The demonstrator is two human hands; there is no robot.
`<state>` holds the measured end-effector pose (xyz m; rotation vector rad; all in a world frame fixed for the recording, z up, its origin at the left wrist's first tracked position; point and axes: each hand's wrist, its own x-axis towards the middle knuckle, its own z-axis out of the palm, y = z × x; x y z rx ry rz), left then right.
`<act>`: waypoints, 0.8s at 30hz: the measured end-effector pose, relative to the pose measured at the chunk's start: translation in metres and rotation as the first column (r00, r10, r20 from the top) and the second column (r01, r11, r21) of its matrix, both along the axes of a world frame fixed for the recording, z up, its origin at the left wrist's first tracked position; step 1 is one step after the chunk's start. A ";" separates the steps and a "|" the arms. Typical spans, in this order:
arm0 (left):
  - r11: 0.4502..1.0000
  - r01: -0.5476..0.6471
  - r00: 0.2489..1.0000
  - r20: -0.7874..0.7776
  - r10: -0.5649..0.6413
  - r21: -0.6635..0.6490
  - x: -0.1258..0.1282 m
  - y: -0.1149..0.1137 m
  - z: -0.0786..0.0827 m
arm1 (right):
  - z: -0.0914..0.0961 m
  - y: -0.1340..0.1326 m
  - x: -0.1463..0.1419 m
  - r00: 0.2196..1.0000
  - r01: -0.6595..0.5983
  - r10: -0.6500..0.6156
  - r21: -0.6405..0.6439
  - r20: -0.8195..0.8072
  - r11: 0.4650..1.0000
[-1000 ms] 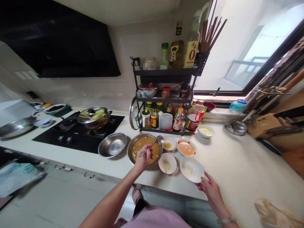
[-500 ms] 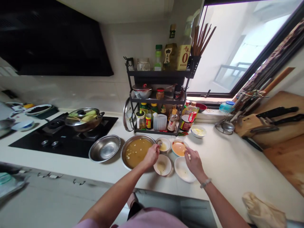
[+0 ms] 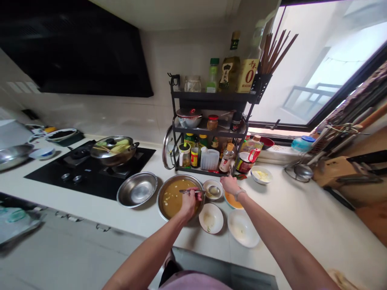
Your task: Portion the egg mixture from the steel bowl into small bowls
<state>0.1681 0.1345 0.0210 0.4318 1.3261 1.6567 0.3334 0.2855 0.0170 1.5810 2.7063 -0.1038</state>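
From afar I watch the left hand (image 3: 190, 200), fingers clamped on a metal spoon (image 3: 213, 189) over the small bowl (image 3: 215, 198) beside the steel basin (image 3: 160, 203), where a careless tilt could drip liquid; the right hand's (image 3: 231, 186) grip I cannot tell.

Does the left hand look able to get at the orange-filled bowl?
Probably not easily: the left hand holds a spoon, and the right wrist crosses above the orange-filled bowl.
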 end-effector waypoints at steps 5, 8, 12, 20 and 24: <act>0.997 0.019 0.997 -0.077 -0.014 0.077 -0.019 -0.017 0.014 | -0.005 0.006 -0.006 0.999 0.020 -0.015 -0.126 0.040 0.992; 0.991 0.038 0.992 -0.123 -0.022 0.125 -0.033 -0.027 0.022 | -0.007 0.005 -0.007 1.000 0.012 -0.009 -0.164 0.018 0.986; 0.990 0.028 0.982 -0.187 -0.001 0.140 -0.056 -0.047 0.027 | -0.008 0.005 -0.006 1.000 0.018 -0.019 -0.166 -0.004 0.986; 0.999 0.006 0.900 -0.436 0.010 0.034 -0.100 -0.100 0.021 | -0.011 0.005 -0.008 1.000 -0.001 0.004 -0.168 0.016 0.986; 0.998 0.054 0.727 -0.683 -0.065 -0.037 -0.112 -0.122 0.020 | -0.009 0.000 -0.014 0.999 -0.024 0.029 -0.121 0.034 0.992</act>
